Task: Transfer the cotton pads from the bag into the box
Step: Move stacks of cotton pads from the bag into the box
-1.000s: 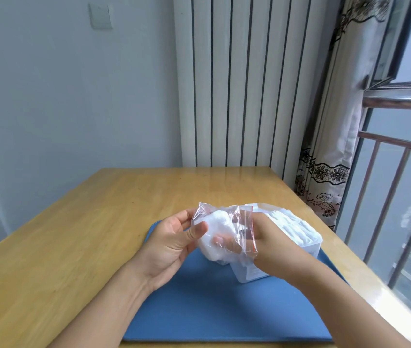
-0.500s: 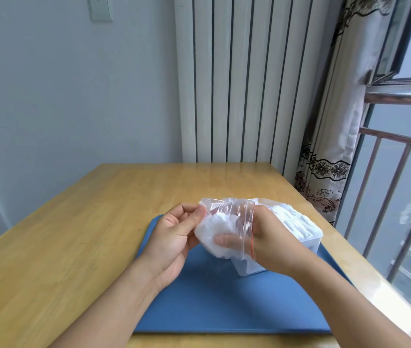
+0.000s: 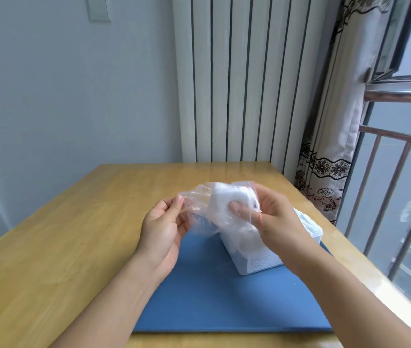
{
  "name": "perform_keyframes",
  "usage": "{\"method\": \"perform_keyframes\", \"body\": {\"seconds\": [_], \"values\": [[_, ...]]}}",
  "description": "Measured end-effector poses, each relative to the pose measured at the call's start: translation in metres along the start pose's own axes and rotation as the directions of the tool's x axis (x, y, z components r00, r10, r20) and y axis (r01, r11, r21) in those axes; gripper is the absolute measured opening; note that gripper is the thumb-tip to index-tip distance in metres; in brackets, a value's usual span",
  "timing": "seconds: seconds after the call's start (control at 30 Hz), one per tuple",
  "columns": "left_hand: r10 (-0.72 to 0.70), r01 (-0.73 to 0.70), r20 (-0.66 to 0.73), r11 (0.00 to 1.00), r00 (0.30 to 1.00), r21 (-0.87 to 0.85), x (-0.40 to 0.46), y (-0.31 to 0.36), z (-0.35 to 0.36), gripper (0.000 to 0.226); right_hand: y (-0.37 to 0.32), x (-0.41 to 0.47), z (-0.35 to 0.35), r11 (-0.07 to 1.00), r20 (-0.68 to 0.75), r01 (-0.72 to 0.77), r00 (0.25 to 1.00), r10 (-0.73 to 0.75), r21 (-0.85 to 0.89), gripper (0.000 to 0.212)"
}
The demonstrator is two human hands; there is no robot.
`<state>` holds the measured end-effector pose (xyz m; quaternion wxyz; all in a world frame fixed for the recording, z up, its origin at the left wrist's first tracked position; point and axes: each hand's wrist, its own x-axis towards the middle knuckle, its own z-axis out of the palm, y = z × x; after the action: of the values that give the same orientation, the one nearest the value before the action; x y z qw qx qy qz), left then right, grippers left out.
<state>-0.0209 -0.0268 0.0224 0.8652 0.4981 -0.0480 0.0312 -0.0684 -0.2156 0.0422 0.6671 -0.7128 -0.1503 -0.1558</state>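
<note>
A clear plastic zip bag with a red seal line hangs in the air between my hands, above the blue mat. My left hand pinches its loose closed end. My right hand reaches into the bag's mouth and grips a stack of white cotton pads there. Just below and behind my right hand stands the white box, with several white pads showing at its top.
The box stands on a blue mat on a wooden table. A white radiator and a patterned curtain stand behind the table. A window railing runs along the right side.
Both hands have lifted the bag and pulled it apart; my left hand drew the loose end leftward, stretching the plastic, while the pads stay in my right hand's grip.
</note>
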Motion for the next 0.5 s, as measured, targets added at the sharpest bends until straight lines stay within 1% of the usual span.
{"method": "perform_keyframes", "body": {"seconds": [0.1, 0.2, 0.27, 0.33, 0.4, 0.43, 0.5], "values": [[0.059, -0.049, -0.111, 0.995, 0.992, 0.092, 0.01, 0.002, -0.009, 0.021, -0.001, 0.002, -0.002, 0.991, -0.057, 0.007, 0.998, 0.0, 0.134, 0.03], [0.1, -0.063, -0.23, 0.985, 0.968, 0.162, 0.025, 0.004, -0.024, 0.021, -0.003, 0.004, -0.006, 0.975, -0.102, 0.037, 0.995, -0.015, 0.218, 0.036], [0.099, -0.027, -0.291, 0.97, 0.951, 0.24, 0.036, 0.006, -0.04, 0.02, -0.006, 0.005, -0.01, 0.959, -0.104, 0.053, 0.994, -0.024, 0.277, 0.037], [0.069, 0.043, -0.297, 0.934, 0.952, 0.355, 0.046, 0.004, -0.055, 0.016, -0.008, 0.005, -0.014, 0.948, -0.066, 0.059, 0.997, -0.04, 0.313, 0.03], [0.038, 0.094, -0.268, 0.881, 0.963, 0.463, 0.051, 0.0, -0.062, 0.015, -0.01, 0.005, -0.015, 0.947, -0.031, 0.09, 0.996, -0.084, 0.309, 0.019], [0.027, 0.108, -0.254, 0.859, 0.967, 0.5, 0.05, -0.002, -0.061, 0.016, -0.011, 0.004, -0.015, 0.956, -0.03, 0.12, 0.993, -0.116, 0.268, 0.02], [0.022, 0.12, -0.24, 0.819, 0.971, 0.561, 0.048, -0.005, -0.058, 0.015, -0.011, 0.002, -0.012, 0.974, -0.044, 0.2, 0.979, -0.197, 0.109, 0.024]]}}
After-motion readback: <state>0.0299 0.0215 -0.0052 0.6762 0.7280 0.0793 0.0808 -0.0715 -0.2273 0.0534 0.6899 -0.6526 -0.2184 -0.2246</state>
